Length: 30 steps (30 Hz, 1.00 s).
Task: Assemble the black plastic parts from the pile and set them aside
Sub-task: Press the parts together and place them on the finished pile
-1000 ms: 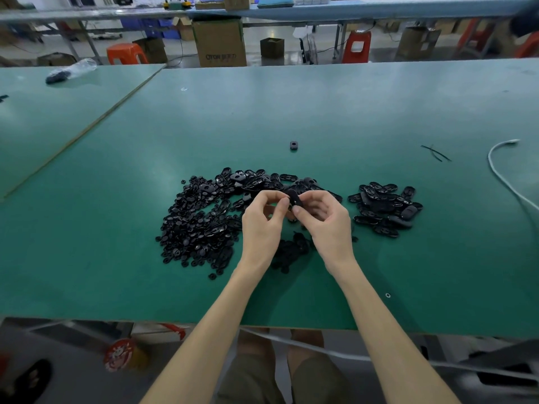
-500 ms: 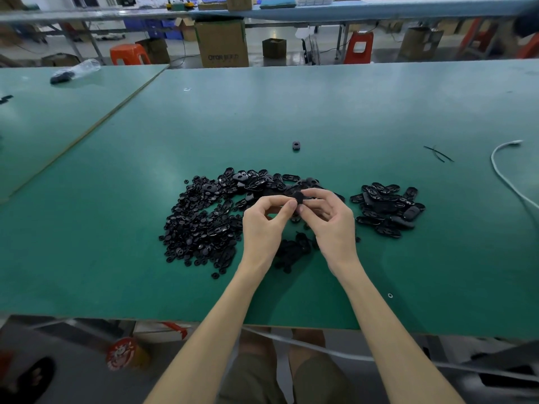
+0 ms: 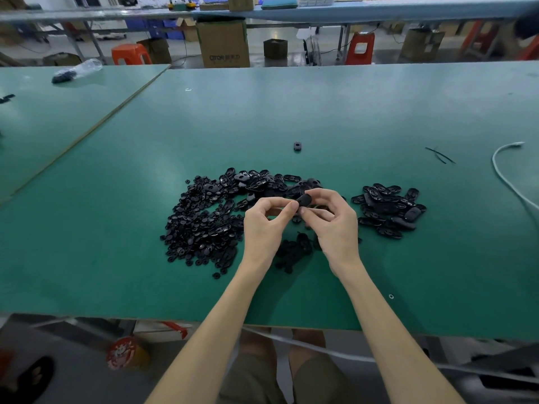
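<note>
left hand (image 3: pixel 264 225) and right hand (image 3: pixel 335 225) together over the counter (image 3: pixel 291 112), both pinching one black part (image 3: pixel 304 199) at the fingertips. loose pile (image 3: pixel 210 220) right underneath and to the left, smaller heap (image 3: pixel 389 209) off to the right. one stray piece (image 3: pixel 297 146) further back.

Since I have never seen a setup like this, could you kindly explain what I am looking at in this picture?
There is no machine here: a person works with two bare hands. The camera sits on the person's head and looks forward and down, so the arms enter from the bottom. The left hand and right hand meet above a green table, both pinching one small black part. To their left lies a big pile of loose black pieces; on the right is a smaller pile, probably finished ones. One stray part lies farther back, and a white cable curves at the right.
</note>
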Tool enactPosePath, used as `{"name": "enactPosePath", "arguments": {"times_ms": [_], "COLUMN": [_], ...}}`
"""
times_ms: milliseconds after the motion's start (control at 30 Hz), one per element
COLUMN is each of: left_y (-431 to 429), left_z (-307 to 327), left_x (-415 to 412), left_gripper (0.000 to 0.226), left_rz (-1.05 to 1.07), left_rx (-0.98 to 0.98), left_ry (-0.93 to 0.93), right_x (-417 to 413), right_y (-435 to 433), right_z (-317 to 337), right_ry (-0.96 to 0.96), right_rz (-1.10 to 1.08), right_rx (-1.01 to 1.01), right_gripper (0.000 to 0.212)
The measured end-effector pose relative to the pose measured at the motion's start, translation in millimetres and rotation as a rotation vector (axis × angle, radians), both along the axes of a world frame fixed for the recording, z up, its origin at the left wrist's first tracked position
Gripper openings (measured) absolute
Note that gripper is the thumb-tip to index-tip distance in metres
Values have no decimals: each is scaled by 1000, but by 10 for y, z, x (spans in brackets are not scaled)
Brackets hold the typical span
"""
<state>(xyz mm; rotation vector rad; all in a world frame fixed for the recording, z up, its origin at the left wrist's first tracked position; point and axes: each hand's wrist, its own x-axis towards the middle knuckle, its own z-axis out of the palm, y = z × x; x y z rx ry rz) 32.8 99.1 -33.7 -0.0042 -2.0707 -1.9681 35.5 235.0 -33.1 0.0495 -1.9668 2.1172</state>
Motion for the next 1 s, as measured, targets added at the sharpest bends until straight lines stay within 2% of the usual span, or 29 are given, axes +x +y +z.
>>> {"name": "enactPosePath", "arguments": {"times_ms": [633, 1000], "left_y": [-15, -16], "left_z": [-6, -18], "left_x": [-14, 3], "left_gripper": [5, 13], "left_rz": [8, 25], "left_rx": [-26, 10], "left_ry": [-12, -43], "right_x": [-4, -7], "right_y": [-9, -8], "right_z": [0, -7], "right_ry": [27, -5], "right_rz": [2, 14], "right_rx": [24, -13], "right_gripper": [28, 14]}}
